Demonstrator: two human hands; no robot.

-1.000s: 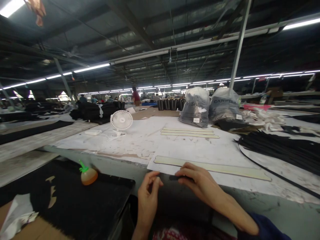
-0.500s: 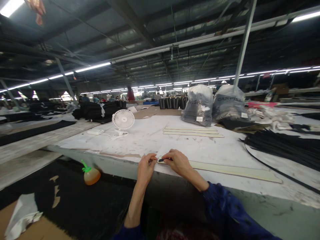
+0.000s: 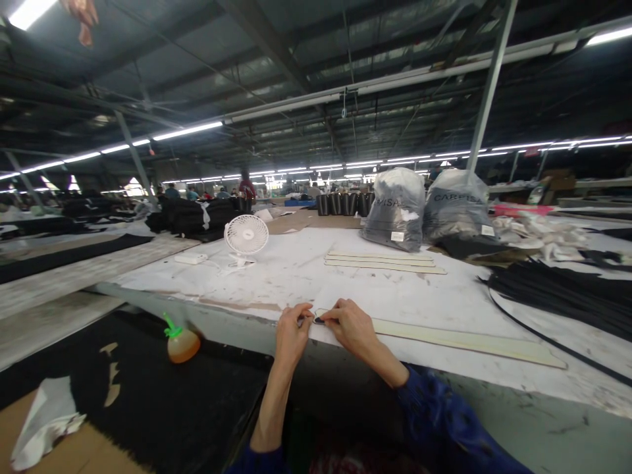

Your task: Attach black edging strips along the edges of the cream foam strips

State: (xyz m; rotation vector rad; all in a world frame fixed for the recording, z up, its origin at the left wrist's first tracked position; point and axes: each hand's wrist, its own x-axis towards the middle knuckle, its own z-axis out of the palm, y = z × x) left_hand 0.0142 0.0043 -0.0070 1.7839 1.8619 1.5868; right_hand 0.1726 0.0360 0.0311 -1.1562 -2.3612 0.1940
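A long cream strip (image 3: 459,339) with a dark edge lies along the front of the white-covered table (image 3: 291,276). At its left end, my right hand (image 3: 353,327) pinches a small black piece (image 3: 318,320) against the strip. Beside that end, my left hand (image 3: 293,332) has its thumb and forefinger closed together, close to the right fingertips. Whatever the left fingers hold is too small to make out. Several similar cream strips (image 3: 385,262) lie side by side farther back.
A small white fan (image 3: 245,235) stands back left. Below the table edge, a green-topped bottle (image 3: 182,344) of orange liquid rests on black material (image 3: 217,388). Filled plastic bags (image 3: 395,210) stand behind the strips. Black strips (image 3: 567,296) are piled at right.
Both hands stay at the strip's left end, with only slight finger movement around the black piece. The whole view has shifted a little.
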